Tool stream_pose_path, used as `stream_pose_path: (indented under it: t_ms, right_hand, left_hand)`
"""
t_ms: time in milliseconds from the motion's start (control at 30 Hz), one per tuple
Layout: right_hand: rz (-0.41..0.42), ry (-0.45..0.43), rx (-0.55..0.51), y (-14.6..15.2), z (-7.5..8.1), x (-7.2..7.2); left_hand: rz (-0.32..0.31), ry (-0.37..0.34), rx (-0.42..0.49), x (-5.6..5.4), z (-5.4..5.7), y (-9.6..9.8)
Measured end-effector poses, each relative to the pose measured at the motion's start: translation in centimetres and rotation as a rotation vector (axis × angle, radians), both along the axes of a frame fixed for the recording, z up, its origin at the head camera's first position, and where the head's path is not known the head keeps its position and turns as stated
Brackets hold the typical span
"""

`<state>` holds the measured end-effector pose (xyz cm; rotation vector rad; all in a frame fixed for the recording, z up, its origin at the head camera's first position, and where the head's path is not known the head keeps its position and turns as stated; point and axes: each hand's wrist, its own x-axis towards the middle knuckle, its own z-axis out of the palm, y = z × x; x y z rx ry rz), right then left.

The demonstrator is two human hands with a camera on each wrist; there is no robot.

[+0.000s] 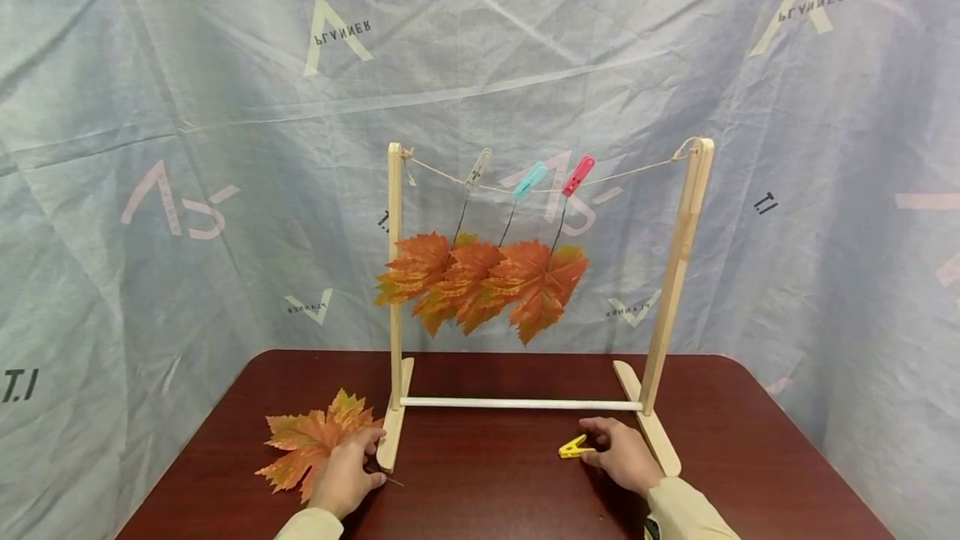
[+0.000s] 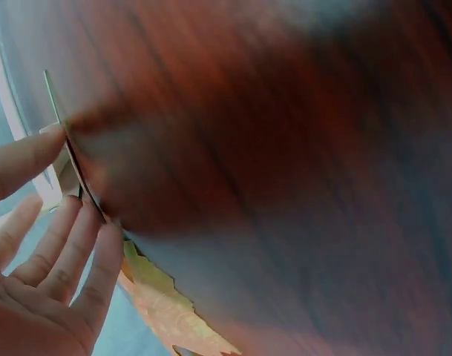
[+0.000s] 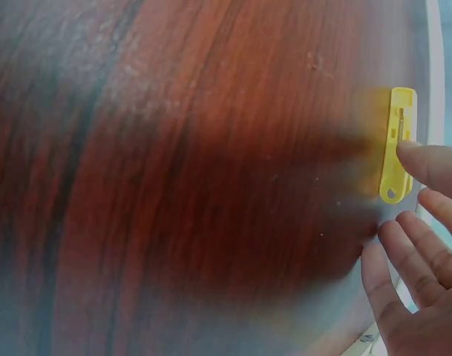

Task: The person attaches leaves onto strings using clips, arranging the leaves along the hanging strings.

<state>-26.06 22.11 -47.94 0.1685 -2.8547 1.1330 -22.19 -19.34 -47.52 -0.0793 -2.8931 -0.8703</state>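
Observation:
On the left of the table, my left hand (image 1: 347,472) lies over an orange and yellow artificial maple leaf (image 1: 300,437), partly covering it. In the left wrist view the thumb tip is right at the leaf's thin stem (image 2: 76,159), with the fingers spread apart from the thumb. To the right, my right hand (image 1: 626,455) is at a yellow clothespin (image 1: 572,447) lying on the table. The thumb touches the clothespin's side in the right wrist view, while the fingers are loosely extended.
A wooden rack (image 1: 675,290) stands across the table (image 1: 480,448). From its sagging string (image 1: 637,170), three maple leaves (image 1: 536,282) hang by their stems from a clear clothespin (image 1: 478,167), a blue clothespin (image 1: 529,179) and a red clothespin (image 1: 578,176). Behind is a grey cloth backdrop (image 1: 480,40).

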Motion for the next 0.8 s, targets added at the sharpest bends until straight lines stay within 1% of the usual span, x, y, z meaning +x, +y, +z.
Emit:
stream_pose_path:
  t_ms: [100, 200, 300, 467, 633, 700, 800]
  right_hand:
    - [0.003, -0.011, 0.021, 0.03, -0.07, -0.14]
    - [0.011, -0.012, 0.042, 0.1, -0.14, -0.22]
    - [0.016, -0.007, 0.055, 0.07, -0.11, -0.17]
    - [0.037, 0.005, 0.078, 0.03, 0.03, 0.02]
    - [0.063, 0.012, 0.099, 0.11, 0.13, 0.15]
    - [0.075, 0.014, 0.096, 0.18, 0.11, 0.18]
    - [0.1, 0.015, 0.075, 0.35, 0.01, 0.18]
  left_hand:
    - [0.026, -0.013, -0.059, -0.05, 0.02, 0.13]
    - [0.054, -0.042, -0.097, -0.02, 0.13, 0.3]
    - [0.052, -0.055, -0.133, 0.08, 0.22, 0.38]
    - [0.015, -0.041, -0.191, 0.42, 0.4, 0.23]
    - [-0.022, -0.071, -0.211, 0.63, 0.49, -0.15]
    - [-0.052, -0.076, -0.218, 0.69, 0.52, -0.33]
    - [-0.11, -0.048, -0.25, 0.82, 0.45, -0.6]
